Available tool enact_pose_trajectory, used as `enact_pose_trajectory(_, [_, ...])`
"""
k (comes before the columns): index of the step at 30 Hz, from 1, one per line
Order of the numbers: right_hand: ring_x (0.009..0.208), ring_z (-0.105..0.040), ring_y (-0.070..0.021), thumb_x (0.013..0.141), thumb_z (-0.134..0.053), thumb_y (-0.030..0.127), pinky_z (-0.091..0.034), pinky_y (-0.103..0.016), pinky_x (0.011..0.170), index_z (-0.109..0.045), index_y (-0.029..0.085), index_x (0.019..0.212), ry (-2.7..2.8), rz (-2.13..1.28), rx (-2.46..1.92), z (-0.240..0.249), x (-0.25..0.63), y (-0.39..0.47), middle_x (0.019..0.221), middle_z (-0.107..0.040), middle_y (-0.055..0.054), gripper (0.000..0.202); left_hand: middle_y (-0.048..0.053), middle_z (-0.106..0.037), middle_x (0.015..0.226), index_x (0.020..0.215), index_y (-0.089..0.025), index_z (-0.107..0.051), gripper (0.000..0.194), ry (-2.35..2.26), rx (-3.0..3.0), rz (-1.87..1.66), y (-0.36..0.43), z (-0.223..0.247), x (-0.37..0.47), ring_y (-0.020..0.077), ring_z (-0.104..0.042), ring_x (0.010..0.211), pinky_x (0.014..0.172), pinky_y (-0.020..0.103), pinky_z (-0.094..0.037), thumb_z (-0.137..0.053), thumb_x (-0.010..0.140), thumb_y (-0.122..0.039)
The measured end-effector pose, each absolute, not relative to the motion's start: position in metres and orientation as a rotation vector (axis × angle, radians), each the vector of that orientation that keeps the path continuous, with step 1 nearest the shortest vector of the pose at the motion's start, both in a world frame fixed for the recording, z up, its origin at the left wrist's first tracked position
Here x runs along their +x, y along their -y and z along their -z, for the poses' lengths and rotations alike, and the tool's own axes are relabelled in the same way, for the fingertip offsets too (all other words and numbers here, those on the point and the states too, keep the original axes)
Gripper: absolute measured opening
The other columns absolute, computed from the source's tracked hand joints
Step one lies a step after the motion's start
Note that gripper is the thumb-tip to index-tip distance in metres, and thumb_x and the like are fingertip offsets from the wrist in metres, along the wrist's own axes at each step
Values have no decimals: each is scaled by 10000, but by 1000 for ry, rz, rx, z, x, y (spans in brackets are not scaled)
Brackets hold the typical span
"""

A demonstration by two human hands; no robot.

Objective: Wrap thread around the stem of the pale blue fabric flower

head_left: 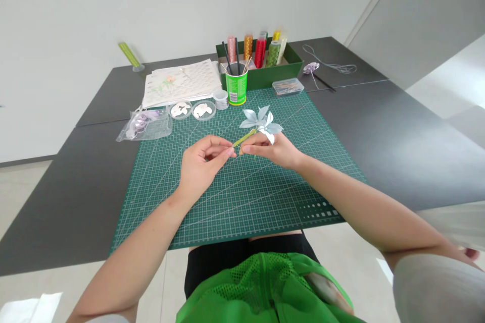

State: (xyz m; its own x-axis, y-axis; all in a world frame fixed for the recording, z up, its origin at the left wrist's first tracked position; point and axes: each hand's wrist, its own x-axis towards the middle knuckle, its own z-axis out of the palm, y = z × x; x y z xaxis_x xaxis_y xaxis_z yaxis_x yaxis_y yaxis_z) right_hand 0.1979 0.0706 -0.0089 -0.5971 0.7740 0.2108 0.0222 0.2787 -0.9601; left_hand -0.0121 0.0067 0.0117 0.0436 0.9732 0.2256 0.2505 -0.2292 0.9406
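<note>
Pale-blue artificial flower (261,122) was held above green cutting mat (227,202) on dark tabletop (68,186), lower end of green stem (244,138) pinched by left hand (199,161). Fingertips of right hand (282,150) were brought together beside stem; whether anything was gripped there could not be told. Mat's far side was crowded by two round dishes (214,113) of white pieces (181,109), green cup (235,86) of sticks (237,53), clear plastic case (288,88). Behind cup, thread spools (260,53) were held by green box (265,79). Barcode (233,97) was seen on cup; lettering was too small to be read.

A dark table (76,186) stands on a pale floor (64,280) before a white wall (113,0).
</note>
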Motion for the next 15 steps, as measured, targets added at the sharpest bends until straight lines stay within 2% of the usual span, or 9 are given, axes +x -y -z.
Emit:
enact_pose_trajectory(3, [534,-358,-77,873,-738,536,-310,-259,506,-786,165,834,1880,-1313,-708,10,196,-66,597,-557,31,376,42,-809,802,972,-196,-771,184,-1328,1573,-1256,-9,-7,-13,179,-755,722,613,249,-557,-769,875,-353])
enact_pose_trajectory(5, [524,-358,-78,894,-716,537,-295,-264,499,-795,172,842,1935,-1213,-745,10,196,-64,602,-575,25,377,44,-811,818,979,-198,-783,191,-1346,1563,-1263,-9,-5,-14,186,-764,755,621,248,-560,-770,879,-360])
enact_pose_trajectory(10, [591,-544,-107,991,-606,420,-387,-268,577,-804,186,909,2170,-836,-720,8,200,-60,738,-721,-23,317,53,-813,819,966,-197,-815,226,-1360,1494,-1226,-13,-3,-14,192,-757,728,596,253,-558,-805,840,-385])
enact_pose_trajectory(15, [694,-662,-138,1021,-539,344,-436,-264,627,-800,200,907,2255,-631,-703,12,199,-60,813,-775,-37,319,72,-819,841,971,-205,-840,264,-1287,1416,-1206,-17,-1,-14,191,-736,711,567,257,-553,-813,820,-421])
